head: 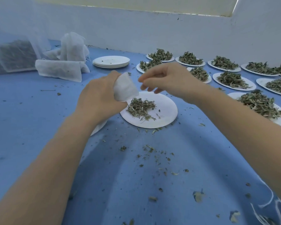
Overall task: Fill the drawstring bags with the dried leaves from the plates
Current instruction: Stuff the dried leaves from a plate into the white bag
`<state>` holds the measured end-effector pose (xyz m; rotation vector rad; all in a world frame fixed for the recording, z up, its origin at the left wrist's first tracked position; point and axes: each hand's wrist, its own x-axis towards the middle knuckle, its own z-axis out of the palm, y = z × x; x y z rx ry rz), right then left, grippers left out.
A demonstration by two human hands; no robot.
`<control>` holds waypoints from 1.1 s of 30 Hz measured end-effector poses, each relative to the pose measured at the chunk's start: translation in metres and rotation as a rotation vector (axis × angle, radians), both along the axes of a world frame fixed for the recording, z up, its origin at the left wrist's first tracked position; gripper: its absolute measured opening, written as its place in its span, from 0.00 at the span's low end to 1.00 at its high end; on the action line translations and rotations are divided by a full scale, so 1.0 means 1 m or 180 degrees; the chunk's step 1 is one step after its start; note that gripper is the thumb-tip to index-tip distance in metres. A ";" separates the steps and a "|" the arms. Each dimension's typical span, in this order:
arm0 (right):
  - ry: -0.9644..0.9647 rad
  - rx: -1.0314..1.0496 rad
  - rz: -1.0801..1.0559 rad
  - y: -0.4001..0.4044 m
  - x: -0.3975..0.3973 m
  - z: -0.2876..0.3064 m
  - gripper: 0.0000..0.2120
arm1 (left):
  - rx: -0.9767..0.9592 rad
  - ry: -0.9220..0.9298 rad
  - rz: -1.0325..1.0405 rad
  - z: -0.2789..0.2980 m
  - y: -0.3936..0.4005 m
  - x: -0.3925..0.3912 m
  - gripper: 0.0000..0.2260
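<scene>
Blue desk [39, 127] spread wide, loaded plates [234, 80] lined along the right, filled bags [58, 69] piled far left. Centre stage: one white plate [165, 111] with a small heap of dried leaves [140, 108]. The left hand [97, 98] has its grip clamped round a drawstring bag [125, 88], held just above the plate's left edge, mouth apparently tilted up toward the right. The right hand [167, 78] hovers above and right of the bag; it's blurred, grip loosely curled, seemingly holding nothing. The leaves lie directly below it, so the right hand looks best placed for the next pinch.
</scene>
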<state>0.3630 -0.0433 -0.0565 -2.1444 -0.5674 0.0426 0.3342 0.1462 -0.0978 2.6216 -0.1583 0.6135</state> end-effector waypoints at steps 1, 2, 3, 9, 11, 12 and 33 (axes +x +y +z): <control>-0.0184 -0.0406 -0.0157 0.002 0.003 -0.006 0.07 | -0.0008 0.0055 0.0083 0.000 0.003 0.002 0.23; -0.0348 -0.0925 -0.0198 0.005 0.005 -0.013 0.09 | -0.0015 0.0093 0.0152 0.001 0.004 0.003 0.23; -0.0435 -0.1429 -0.0126 0.009 0.007 -0.021 0.13 | -0.0022 0.0112 0.0201 0.001 0.005 0.004 0.22; -0.0622 -0.2610 0.0354 0.026 0.007 -0.046 0.25 | -0.0066 0.0194 0.0250 0.001 0.006 0.006 0.20; -0.0775 -0.2578 0.0388 0.022 0.005 -0.048 0.23 | -0.0062 0.0234 0.0241 0.000 0.005 0.006 0.19; -0.0837 -0.2522 0.0432 0.018 0.004 -0.047 0.22 | -0.0059 0.0235 0.0243 0.000 0.005 0.006 0.19; -0.0563 -0.1515 -0.0109 0.025 0.012 -0.009 0.05 | 0.0135 0.0344 0.0227 -0.006 0.003 0.006 0.16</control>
